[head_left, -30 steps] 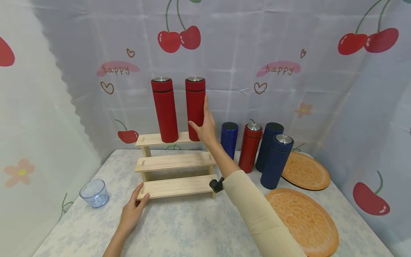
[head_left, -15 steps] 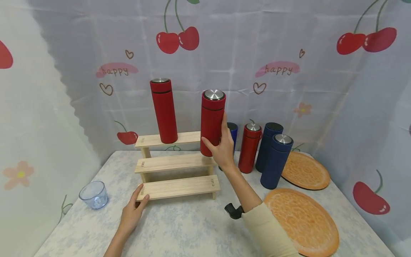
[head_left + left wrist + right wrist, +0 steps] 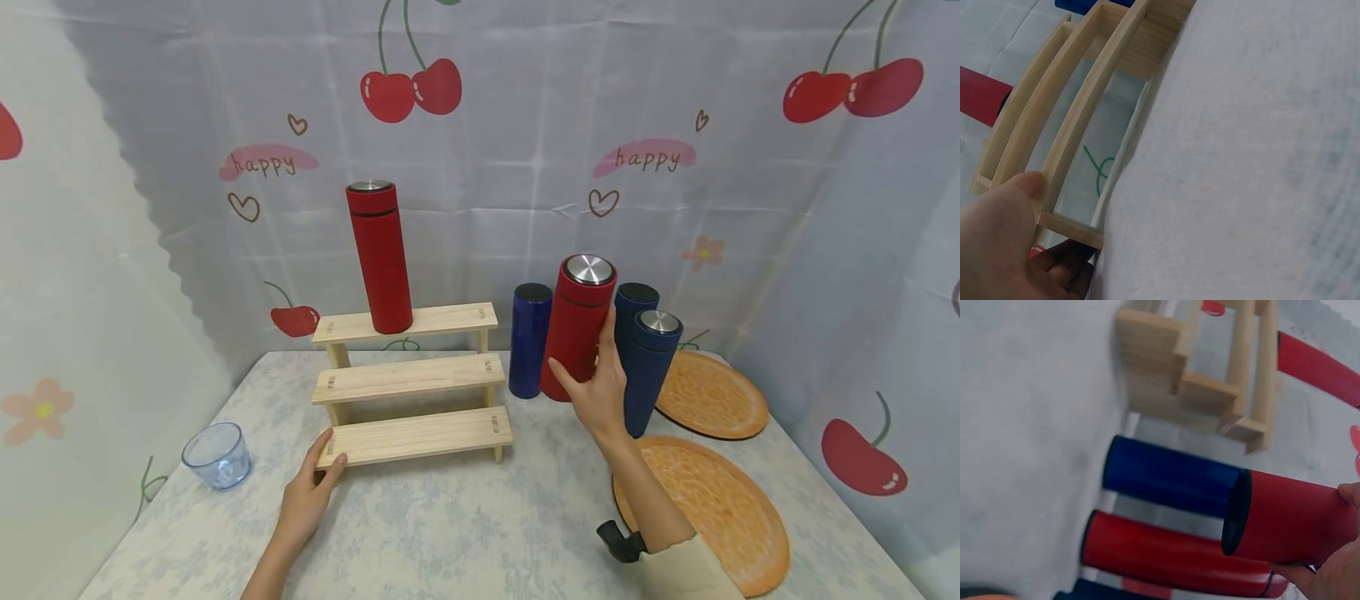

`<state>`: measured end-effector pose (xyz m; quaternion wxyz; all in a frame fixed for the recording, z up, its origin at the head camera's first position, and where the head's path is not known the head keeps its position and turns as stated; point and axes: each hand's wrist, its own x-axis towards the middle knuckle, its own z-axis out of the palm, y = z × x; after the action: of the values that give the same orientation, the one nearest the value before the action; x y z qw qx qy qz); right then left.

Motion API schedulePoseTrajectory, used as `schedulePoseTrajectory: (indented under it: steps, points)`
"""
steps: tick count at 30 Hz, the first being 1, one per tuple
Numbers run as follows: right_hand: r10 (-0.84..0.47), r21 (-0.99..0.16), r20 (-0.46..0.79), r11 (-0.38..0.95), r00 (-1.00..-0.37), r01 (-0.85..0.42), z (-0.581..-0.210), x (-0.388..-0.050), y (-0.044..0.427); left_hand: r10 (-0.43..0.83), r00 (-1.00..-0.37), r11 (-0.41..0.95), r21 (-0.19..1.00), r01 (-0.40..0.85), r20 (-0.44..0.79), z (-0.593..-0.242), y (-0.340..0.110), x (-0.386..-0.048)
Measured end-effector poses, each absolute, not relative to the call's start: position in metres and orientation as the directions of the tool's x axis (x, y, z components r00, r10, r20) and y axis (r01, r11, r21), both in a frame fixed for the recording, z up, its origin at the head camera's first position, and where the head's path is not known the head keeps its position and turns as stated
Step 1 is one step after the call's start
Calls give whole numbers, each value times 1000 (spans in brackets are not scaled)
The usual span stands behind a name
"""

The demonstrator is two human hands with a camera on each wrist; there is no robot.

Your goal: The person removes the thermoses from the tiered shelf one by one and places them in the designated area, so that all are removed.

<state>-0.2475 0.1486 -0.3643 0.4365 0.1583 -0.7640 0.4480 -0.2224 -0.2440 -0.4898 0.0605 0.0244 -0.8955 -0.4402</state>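
Note:
My right hand (image 3: 600, 396) grips a red thermos (image 3: 576, 329) with a steel lid. In the right wrist view its dark base (image 3: 1237, 512) hangs clear of the table, and another red thermos (image 3: 1154, 553) stands behind it, hidden from the head view. With thumb and fingers, my left hand (image 3: 306, 492) grips the left end of the lowest tier of a three-tier wooden rack (image 3: 420, 435). The left wrist view shows the thumb (image 3: 1027, 183) against the wood and the other fingers curled at its underside. One red thermos (image 3: 381, 271) stands upright on the top tier.
Right of the rack stands a bright blue thermos (image 3: 530, 342). Two navy thermoses (image 3: 647, 379) are beside the held one. Two round pizza-patterned mats (image 3: 720, 508) lie at the right. A blue-tinted glass (image 3: 217, 457) stands left. Printed curtains (image 3: 487, 167) close off the back and sides.
My right hand has taken the second red thermos off the top tier and carried it right and down, in front of the standing thermoses. The left hand has stayed on the rack.

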Motion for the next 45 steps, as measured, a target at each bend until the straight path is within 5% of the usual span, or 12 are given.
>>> schedulePoseTrajectory:
  steps: [13, 28, 45]
  points:
    - [224, -666, 681, 587, -697, -461, -446, -267, 186, -97, -991, 617, 787, 11, 91, -494, -246, -221]
    - [245, -698, 647, 570, -722, -433, -483, -278, 193, -107, -991, 611, 791, -5, 76, -496, -249, -219]
    - [225, -676, 650, 607, -726, -417, -484, -285, 197, -98, -990, 580, 814, 25, 100, -496, -248, -224]
